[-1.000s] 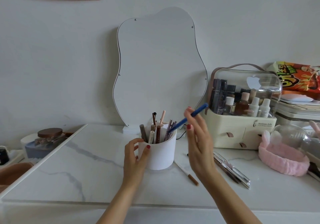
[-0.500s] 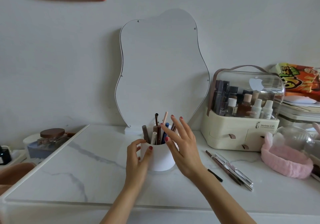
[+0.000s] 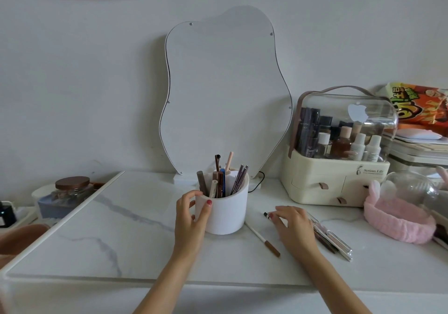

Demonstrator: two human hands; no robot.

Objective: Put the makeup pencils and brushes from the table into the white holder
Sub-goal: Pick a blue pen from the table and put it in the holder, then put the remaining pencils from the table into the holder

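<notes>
White holder: the white holder [image 3: 221, 213] stands upright on the marble tabletop [image 3: 126, 236], already carrying several pencils and brushes.
Left hand: the left hand [image 3: 192, 213] grips the holder's near left wall, thumb and fingers curled round it.
Right hand: the right hand [image 3: 292, 221] lies over a thin black pencil [image 3: 266, 215] just right of the holder; whether its fingers pinch the pencil yet, I cannot tell.
Left to move: a white pencil with a brown cap [image 3: 263, 238] lies beside the holder's base; a cluster of slim silver and dark sticks [image 3: 331, 238] sits partly under the right wrist.
Risk: the wrist may sweep the cluster sideways, and the round pencil may roll from a loose pinch.
</notes>
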